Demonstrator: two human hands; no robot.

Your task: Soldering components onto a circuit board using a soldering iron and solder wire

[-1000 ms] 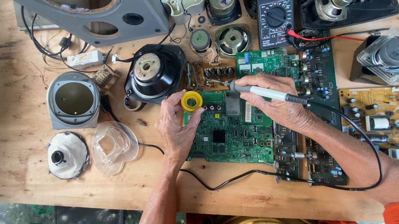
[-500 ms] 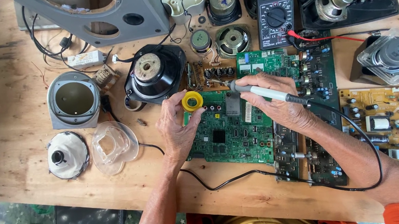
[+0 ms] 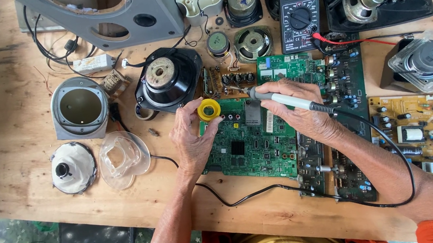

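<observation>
Hardly shifted since the earlier frames: both hands parked over the same spot, yellow spool a touch nearer the iron's tip.

Nearest the counter's front edge, a black power cord (image 3: pixel 276 191) looping back toward the wrist. Just beyond, the large green circuit board (image 3: pixel 251 148) lying flat near the middle of the wooden counter (image 3: pixel 18 174). Left hand (image 3: pixel 191 140) resting on that board's left edge, fingers pinched around a small yellow solder spool (image 3: pixel 208 109). Right hand (image 3: pixel 297 110) closed like a pen grip on a grey-handled soldering iron (image 3: pixel 284 100), tip angled left, close to the spool and just above the board's far edge. Hands near each other, not touching.

Likely trouble: hot tip so close to the left fingertips could burn them if either hand slips; a tug on the looped cord could drag the tip across neighbouring components.

Farther back, a black speaker driver (image 3: pixel 166 80) and a black digital multimeter (image 3: pixel 300 15) toward the far edge.
</observation>
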